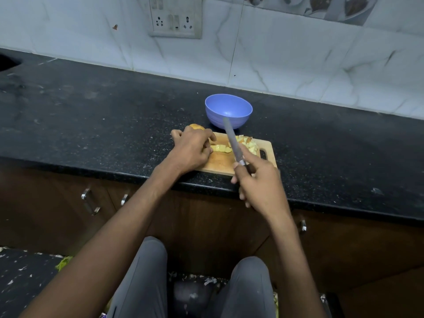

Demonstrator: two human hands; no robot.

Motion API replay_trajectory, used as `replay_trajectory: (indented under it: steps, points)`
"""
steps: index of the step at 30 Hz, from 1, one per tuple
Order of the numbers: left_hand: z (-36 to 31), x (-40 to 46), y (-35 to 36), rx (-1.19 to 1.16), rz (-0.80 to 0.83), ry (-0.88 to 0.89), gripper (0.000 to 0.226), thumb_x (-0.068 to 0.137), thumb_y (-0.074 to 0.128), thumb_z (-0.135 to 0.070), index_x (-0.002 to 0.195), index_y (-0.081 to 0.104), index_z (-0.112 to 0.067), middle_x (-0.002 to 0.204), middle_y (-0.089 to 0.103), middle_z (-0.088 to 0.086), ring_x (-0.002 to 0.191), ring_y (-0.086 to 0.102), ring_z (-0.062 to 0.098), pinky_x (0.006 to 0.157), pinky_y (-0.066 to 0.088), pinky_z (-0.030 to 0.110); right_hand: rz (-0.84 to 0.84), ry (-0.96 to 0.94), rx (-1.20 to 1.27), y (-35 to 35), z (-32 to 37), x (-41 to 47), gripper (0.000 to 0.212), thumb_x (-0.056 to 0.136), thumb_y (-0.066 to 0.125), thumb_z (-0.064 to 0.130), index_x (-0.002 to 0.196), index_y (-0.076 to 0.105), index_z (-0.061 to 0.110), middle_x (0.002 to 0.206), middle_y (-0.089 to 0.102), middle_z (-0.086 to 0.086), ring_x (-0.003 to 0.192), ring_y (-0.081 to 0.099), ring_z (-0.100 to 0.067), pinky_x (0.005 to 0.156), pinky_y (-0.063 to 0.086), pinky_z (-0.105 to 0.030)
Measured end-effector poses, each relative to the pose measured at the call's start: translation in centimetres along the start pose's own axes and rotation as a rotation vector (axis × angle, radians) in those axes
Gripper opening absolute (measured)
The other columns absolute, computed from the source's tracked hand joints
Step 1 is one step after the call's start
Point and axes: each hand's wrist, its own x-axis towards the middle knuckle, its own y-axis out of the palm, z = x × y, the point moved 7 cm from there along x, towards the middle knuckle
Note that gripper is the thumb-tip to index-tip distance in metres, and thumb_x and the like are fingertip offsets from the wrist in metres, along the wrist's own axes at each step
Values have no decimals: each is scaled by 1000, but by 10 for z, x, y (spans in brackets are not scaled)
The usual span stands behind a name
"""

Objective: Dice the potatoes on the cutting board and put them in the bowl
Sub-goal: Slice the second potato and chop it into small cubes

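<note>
A wooden cutting board (pixel 220 164) lies at the front edge of the black counter. My left hand (pixel 191 148) rests on its left end, fingers curled down onto a row of yellow potato strips (pixel 220 148). A whole unpeeled potato (pixel 196 127) shows just behind that hand. My right hand (pixel 259 187) grips the handle of a knife (pixel 232 143), whose blade is raised over the board and points toward the bowl. A heap of diced potato (pixel 249 143) sits on the board's right end. The blue bowl (pixel 228 113) stands just behind the board and looks empty.
The black granite counter (pixel 103 115) stretches left and right, backed by a white tiled wall with a socket panel (pixel 175 17). Brown cabinet doors with metal handles (pixel 89 200) are below. My legs and scraps on the floor (pixel 23 271) are at the bottom.
</note>
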Motion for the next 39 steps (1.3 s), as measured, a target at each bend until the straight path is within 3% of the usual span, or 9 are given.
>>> replay_trajectory:
  steps: [5,9,12,16,24,30,34,37,39]
  points:
    - [-17,19,3,180,181,8,38,95,65,-35,132,61,-29,118,64,-1,124,48,26,97,27,49,-150,-22,232,-35,-16,30,52,105,60,17,153,49,34,73,69,-3,46,50,-17,38,42,-26]
    - [-27,25,10,155,275,29,28,98,64,-36,126,66,-33,109,48,-4,114,51,18,104,28,48,-259,13,384,-50,-36,50,53,105,60,13,155,49,29,75,67,-6,45,47,-15,36,38,-23]
    - [-28,29,15,67,274,61,20,97,67,-30,116,71,-26,105,49,-4,104,56,17,93,42,35,-289,38,459,-48,-50,55,53,106,58,11,154,48,31,75,66,-6,45,46,-13,35,38,-23]
    - [-27,30,11,11,269,98,18,95,69,-27,111,75,-19,91,53,-7,86,53,10,77,40,25,-269,72,504,-42,-63,55,55,106,57,11,157,44,29,77,66,-10,47,47,-14,35,39,-24]
    - [-27,33,5,-132,237,76,20,83,81,-22,102,76,-23,100,67,-6,93,62,10,71,46,21,-268,87,542,-42,-65,54,56,107,56,12,158,41,29,77,66,-9,48,50,-15,37,43,-26]
    - [-30,38,3,-485,175,32,20,82,85,-19,100,79,-19,80,74,5,69,63,12,64,54,28,-267,89,538,-41,-67,54,56,107,55,13,160,38,26,77,66,-9,49,50,-14,38,43,-26]
    - [-31,48,11,-472,196,24,22,83,83,-14,102,79,-23,70,50,9,66,48,18,63,52,35,-270,90,536,-41,-69,54,56,108,55,13,160,38,26,77,66,-10,48,50,-13,38,43,-26]
    - [-27,52,15,-458,181,13,26,84,81,-10,106,79,-23,75,60,9,71,54,17,68,57,39,-269,87,522,-41,-70,55,56,108,55,14,159,39,28,77,66,-9,49,51,-14,38,44,-27]
    - [-29,50,13,-455,131,32,28,86,78,-6,110,78,-19,84,70,-2,78,58,10,69,55,19,-271,84,514,-41,-70,55,55,108,55,14,159,39,28,78,66,-9,50,51,-14,38,44,-27]
